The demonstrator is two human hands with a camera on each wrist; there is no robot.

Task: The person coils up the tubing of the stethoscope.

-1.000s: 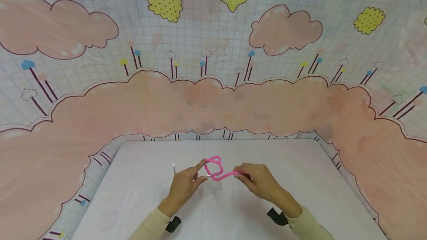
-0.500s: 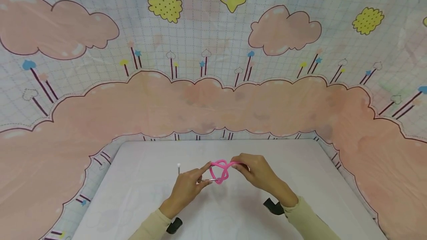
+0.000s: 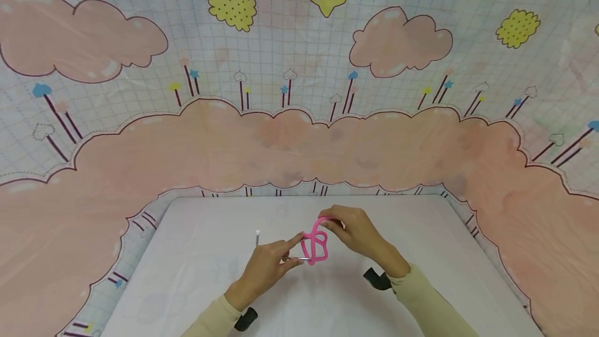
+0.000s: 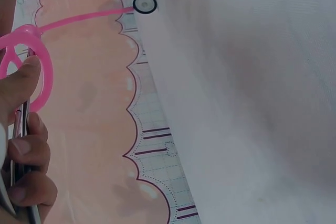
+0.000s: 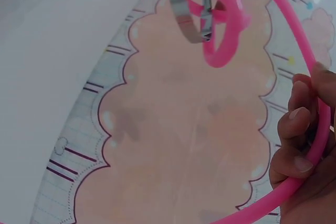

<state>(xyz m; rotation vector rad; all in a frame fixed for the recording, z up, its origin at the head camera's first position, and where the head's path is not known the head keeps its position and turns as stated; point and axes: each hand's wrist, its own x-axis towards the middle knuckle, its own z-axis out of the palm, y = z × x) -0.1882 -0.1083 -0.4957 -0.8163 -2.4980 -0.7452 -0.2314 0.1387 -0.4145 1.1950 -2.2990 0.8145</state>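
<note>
Above the white table [image 3: 402,238], a pink cord [image 5: 232,35] loops about the end of a metal tool [image 5: 181,9]; from my remote seat I cannot tell whether the tool's tips grip it. The tool's long axis runs left to right, from the person's left hand [image 3: 267,264] toward the loops. That hand's fingers curl round the tool, index and thumb reaching the loops' left edge. The right hand [image 3: 353,228] pinches the cord's free length, which rises from the loops toward the far right. So the loops lie left and nearer than the right fingers, closest to the left hand. I make out no container.
</note>
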